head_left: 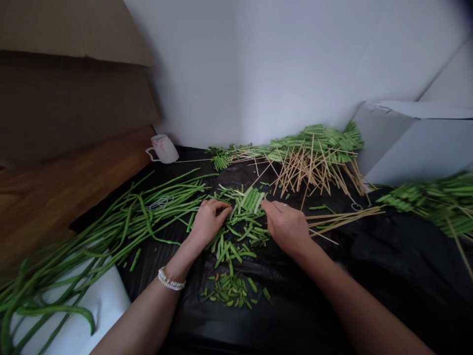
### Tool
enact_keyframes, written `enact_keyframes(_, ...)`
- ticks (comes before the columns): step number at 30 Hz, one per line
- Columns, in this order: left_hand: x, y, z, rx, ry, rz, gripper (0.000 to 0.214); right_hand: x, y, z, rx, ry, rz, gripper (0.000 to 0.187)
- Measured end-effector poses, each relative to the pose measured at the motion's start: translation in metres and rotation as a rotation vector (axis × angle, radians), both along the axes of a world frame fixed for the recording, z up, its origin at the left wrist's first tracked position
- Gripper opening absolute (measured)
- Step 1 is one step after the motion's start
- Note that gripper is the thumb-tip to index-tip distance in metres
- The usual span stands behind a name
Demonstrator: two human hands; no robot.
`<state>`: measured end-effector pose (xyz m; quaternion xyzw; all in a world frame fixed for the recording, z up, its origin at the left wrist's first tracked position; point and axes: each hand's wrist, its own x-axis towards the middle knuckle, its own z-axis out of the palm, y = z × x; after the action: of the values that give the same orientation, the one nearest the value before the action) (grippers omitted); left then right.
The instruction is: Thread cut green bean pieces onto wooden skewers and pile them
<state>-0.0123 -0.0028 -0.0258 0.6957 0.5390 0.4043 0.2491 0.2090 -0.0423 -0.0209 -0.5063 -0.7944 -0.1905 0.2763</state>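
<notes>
Between my hands lies a neat row of cut green bean pieces [253, 199], side by side, with a thin bamboo skewer [258, 177] slanting up behind it. My right hand [288, 227] has its fingertips pinched at the right end of that row. On the left, my left hand [209, 222] has thumb and fingers drawn together over loose bean pieces [244, 229]; whatever sits in the pinch is hidden. Closer to me is a small heap of bean tips [231, 290]. Long uncut beans [125, 222] spread out to the left of my left hand.
Stacked rows of skewered beans [318, 138] lie along the wall, with many bamboo skewers [310, 170] jutting out. More skewered beans [439, 199] are at right. Loose skewers [343, 217] lie beside my right hand. A white mug [164, 149] and a white box [410, 140] stand behind.
</notes>
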Motion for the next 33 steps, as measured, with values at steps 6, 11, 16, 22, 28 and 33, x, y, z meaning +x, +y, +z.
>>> enact_keyframes(6,0.002,0.001,-0.009,0.094,0.188,-0.034,0.004,-0.002,-0.001,-0.001,-0.028,0.005,0.015,0.028)
enact_keyframes(11,0.004,0.000,-0.005,0.081,0.159,-0.016,0.005,-0.003,-0.001,-0.001,-0.022,0.003,0.015,0.026)
enact_keyframes(16,0.003,0.002,0.000,-0.141,-0.321,0.065,0.019,-0.003,-0.001,-0.002,0.005,0.010,0.016,0.025)
enact_keyframes(22,0.004,0.002,0.006,-0.478,-0.888,0.001,0.036,-0.005,-0.003,-0.002,-0.017,0.004,0.039,0.025)
enact_keyframes(28,0.005,0.001,0.008,-0.487,-0.948,-0.010,0.032,-0.007,-0.003,-0.003,-0.051,-0.010,0.060,0.026)
enact_keyframes(33,0.005,0.002,0.006,-0.487,-0.964,0.008,0.031,-0.007,-0.003,-0.005,-0.046,-0.002,0.079,0.026)
